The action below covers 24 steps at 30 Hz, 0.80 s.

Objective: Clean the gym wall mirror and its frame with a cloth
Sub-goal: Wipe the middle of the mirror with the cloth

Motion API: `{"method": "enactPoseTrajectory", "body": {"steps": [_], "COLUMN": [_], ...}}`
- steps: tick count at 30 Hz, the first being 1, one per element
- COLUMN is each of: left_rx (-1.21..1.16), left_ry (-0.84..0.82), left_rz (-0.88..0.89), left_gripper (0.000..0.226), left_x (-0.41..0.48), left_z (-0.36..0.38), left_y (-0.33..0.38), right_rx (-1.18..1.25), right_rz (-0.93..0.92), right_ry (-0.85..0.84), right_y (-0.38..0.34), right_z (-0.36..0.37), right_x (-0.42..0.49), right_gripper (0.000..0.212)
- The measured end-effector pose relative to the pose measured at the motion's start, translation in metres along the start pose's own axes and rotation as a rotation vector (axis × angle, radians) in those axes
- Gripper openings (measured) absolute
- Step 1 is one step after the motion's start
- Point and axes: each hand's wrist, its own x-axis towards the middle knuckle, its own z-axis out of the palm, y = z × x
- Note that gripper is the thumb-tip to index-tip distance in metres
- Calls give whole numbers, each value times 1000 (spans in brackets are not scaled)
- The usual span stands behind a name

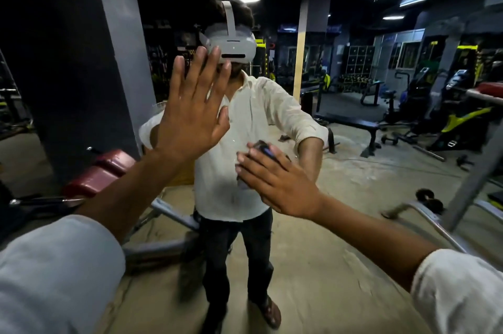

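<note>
The left hand (193, 107) is laid flat, fingers spread, on the large gym wall mirror (353, 178). A crumpled dark cloth with blue patches (263, 149) is pressed against the glass beneath the straight-fingered right hand (277, 186).

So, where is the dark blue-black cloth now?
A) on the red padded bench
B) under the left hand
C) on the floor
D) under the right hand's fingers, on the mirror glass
D: the dark blue-black cloth peeks out past the straight fingers of the right hand, pressed on the wall mirror; the left hand lies bare and flat on the glass.
</note>
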Motion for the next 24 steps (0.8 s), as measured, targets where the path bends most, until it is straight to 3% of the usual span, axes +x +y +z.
{"method": "enactPoseTrajectory", "body": {"steps": [4,8,11,14,16,19,21,24], "left_rx": [14,26,16,0,18,64,72,70], "left_ry": [8,6,15,54,76,91,99,114], "left_rz": [7,-4,-5,115,158,153,137,118], "left_gripper": [76,78,78,67,67,74,77,78], "left_x": [0,1,7,30,53,92,117,148], "left_z": [0,-3,-10,-18,-26,-35,-40,-46], "left_y": [0,4,-1,-22,-35,-37,-29,-13], "right_rx": [-72,-94,-174,-230,-168,-115,-87,-141], "right_rz": [-205,-70,-199,-254,-171,217,321,-13], "right_ry": [-28,-40,-115,-73,15,152,179,29], "right_y": [19,19,-3,33,79,135,145,144], "right_z": [-6,-11,-11,-28,-47,-83,-90,-86], "right_x": [-4,0,-24,-20,8,46,56,48], "right_gripper": [62,63,54,57,60,61,62,62]}}
